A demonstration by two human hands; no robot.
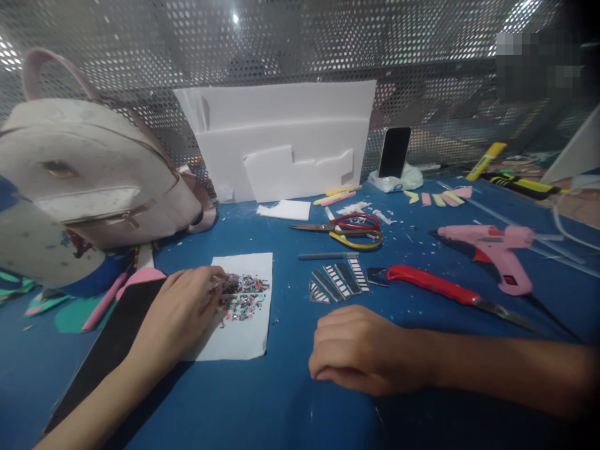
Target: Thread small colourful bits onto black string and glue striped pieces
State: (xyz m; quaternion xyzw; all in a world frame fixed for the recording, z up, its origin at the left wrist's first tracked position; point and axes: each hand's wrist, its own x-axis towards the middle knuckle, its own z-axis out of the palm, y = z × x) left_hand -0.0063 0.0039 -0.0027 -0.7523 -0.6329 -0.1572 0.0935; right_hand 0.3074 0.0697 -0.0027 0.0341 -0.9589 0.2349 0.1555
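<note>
Head camera view: nearest, the right hand (360, 350) rests on the blue table (290, 403), knuckles up, fingers curled loosely under; whether they hold anything, I cannot tell. To its left and a little farther off, the left hand (185, 306) has its fingers bent and drawn narrow, the tips hidden, so a pinch on something cannot be confirmed. The loose sequins (246, 306) lie at these left fingertips and spread rightward from them over a white sheet (248, 344); the left hand is clearly the nearer. Partly covered, the pile shows no clear long axis. A black board (117, 331) lies under and left of the left wrist.

Just beyond the right knuckles is a fan of black-and-white strips (338, 281), with the red-handled knife (434, 284) to their right. Farther from the right fingers lie the scissors (329, 229); farthest, a white panel (281, 103) stands upright.
</note>
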